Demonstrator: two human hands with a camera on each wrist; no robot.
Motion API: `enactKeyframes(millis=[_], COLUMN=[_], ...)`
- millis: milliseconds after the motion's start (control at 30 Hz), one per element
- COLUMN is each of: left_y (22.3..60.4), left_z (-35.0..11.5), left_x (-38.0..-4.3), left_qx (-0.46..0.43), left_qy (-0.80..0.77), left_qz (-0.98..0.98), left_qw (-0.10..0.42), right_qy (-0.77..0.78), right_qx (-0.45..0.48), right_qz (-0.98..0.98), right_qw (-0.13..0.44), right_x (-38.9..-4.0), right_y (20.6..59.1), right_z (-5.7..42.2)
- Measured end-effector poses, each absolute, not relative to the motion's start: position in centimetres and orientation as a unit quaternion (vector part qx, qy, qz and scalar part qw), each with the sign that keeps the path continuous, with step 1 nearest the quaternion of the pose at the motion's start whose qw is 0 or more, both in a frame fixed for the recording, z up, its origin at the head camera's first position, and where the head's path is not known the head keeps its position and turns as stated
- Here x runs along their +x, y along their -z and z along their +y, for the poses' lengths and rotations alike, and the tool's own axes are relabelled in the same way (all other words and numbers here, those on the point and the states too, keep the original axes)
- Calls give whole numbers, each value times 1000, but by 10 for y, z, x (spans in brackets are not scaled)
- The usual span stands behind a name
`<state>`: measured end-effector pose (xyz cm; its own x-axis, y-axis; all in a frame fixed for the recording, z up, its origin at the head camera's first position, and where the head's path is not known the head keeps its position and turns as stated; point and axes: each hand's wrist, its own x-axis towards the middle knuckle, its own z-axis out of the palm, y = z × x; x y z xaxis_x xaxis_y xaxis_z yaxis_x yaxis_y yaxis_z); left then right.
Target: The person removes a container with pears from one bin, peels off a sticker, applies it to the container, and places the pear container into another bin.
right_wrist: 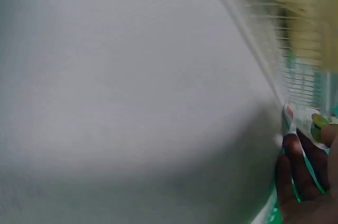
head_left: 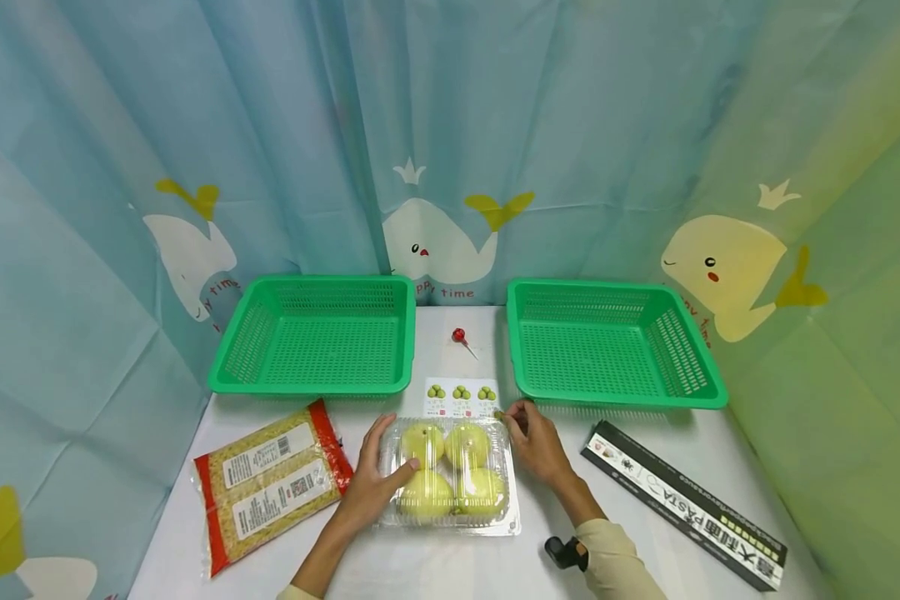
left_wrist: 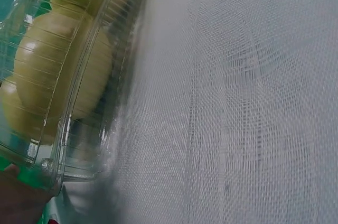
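Left grip (head_left: 372, 487) clasps clear fruit box (head_left: 506, 527); right grip (head_left: 537, 447) pinches fruit-label sheet (head_left: 461, 401). Carton (head_left: 686, 507) reads "PASTA"; curtain (head_left: 607, 125), "ppy time".

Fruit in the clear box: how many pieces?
4: a back-left fruit, a back-right fruit, a front-left fruit and a front-right fruit, all in the clear box. Any underneath would be hidden.
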<state>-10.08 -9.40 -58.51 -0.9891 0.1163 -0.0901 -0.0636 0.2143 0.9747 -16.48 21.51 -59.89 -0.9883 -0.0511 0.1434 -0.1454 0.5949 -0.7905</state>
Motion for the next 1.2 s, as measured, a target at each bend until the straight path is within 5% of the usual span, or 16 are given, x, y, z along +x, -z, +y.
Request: enactKeyframes(millis=[567,900,1200], left_y=[580,582,575], left_z=[-93,-89,-88], left_x=[-104,-106,-104], left_qx=[7,10,13], left_qy=[-619,-619,-603], left_qz=[779,781,795], left_qw=[98,79,68], right_qy=[-388,-479,-434], right_qx=[193,229,220], right_qz=[-860,-837,-853], right_qw=[268,131,191], right_x=[-154,-128,-120], right_y=[547,527,549], right_z=[188,153,140])
